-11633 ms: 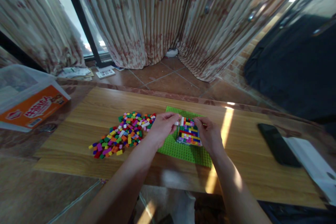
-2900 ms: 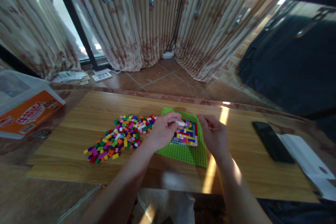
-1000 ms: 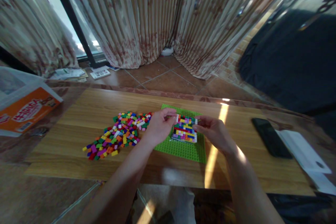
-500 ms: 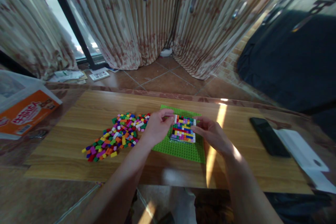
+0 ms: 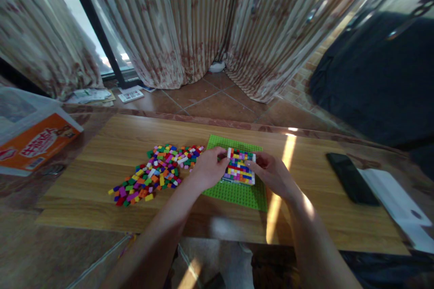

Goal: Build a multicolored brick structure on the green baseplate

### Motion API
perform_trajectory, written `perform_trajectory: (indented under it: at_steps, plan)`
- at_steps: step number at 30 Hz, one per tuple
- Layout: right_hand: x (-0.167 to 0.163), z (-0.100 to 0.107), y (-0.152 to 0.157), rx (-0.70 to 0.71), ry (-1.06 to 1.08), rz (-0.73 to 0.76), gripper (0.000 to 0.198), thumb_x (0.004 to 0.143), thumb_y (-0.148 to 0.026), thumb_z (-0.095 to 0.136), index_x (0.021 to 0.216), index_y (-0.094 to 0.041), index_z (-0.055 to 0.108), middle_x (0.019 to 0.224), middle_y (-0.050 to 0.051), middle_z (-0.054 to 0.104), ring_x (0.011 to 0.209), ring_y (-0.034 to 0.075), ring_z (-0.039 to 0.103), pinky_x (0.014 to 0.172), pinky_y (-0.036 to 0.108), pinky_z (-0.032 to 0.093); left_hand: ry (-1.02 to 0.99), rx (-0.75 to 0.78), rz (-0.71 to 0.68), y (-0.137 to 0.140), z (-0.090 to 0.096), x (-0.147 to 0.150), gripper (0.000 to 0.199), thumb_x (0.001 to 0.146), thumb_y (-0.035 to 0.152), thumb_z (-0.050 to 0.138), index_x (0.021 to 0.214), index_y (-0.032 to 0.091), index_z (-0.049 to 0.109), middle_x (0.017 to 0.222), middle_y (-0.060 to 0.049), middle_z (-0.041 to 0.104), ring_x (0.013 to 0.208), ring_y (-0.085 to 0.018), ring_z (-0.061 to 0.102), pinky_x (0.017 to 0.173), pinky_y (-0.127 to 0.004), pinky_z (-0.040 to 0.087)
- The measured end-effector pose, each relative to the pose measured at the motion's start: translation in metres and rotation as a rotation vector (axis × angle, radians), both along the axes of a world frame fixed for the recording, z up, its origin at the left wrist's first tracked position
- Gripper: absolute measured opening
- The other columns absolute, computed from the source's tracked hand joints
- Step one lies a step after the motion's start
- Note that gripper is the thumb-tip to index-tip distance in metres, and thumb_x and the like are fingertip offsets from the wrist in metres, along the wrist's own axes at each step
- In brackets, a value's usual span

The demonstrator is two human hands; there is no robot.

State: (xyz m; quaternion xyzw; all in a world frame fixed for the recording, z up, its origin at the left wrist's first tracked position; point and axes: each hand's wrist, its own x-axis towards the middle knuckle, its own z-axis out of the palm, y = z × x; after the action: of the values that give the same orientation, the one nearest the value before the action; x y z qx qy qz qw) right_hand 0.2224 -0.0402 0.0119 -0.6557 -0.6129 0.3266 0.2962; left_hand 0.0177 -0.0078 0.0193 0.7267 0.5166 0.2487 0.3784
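One many-coloured block of plastic bricks point(image 5: 240, 171) over a green studded plastic baseplate point(image 5: 237, 195)

Nearest, the person's two bare forearms cross the front edge of a light-brown wood-grain counter point(image 5: 142, 127), one coming in on either side of the green baseplate. The block sits over the middle of that baseplate; whether it rests on the studs or is raised slightly cannot be told. At the baseplate's left side, the left hand point(image 5: 208, 169) has its fingers curled with a small gap between thumb and forefinger, right at the block's left edge; whether they grip it cannot be told. Toward the baseplate's right side, the right hand point(image 5: 273, 171) pinches the block's right edge, thumb over the top face and fingers behind.

Left of the baseplate spreads a loose heap of small multicoloured plastic bricks point(image 5: 162, 169). Well to its right lies a black rectangular phone point(image 5: 351, 178), with a flat white sheet point(image 5: 396, 203) just beside the phone. Far left of the baseplate stands a translucent plastic box with an orange label point(image 5: 44, 141). Beyond the baseplate come brown floor tiles point(image 5: 217, 101), then striped, flower-patterned cream curtains point(image 5: 200, 40).
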Motion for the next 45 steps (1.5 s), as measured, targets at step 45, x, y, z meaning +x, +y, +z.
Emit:
perform_trajectory:
  at_steps: [45]
  plan:
    - [-0.026, -0.018, 0.009, 0.385, -0.165, -0.069, 0.043, 0.088, -0.054, 0.053, 0.114, -0.022, 0.064, 0.109, 0.013, 0.066, 0.101, 0.029, 0.060, 0.089, 0.050, 0.049, 0.595, 0.319, 0.110, 0.024, -0.008, -0.048, 0.025, 0.088, 0.022, 0.049, 0.092, 0.016, 0.073, 0.097, -0.012, 0.069, 0.098, -0.024, 0.062, 0.096, -0.038, 0.044]
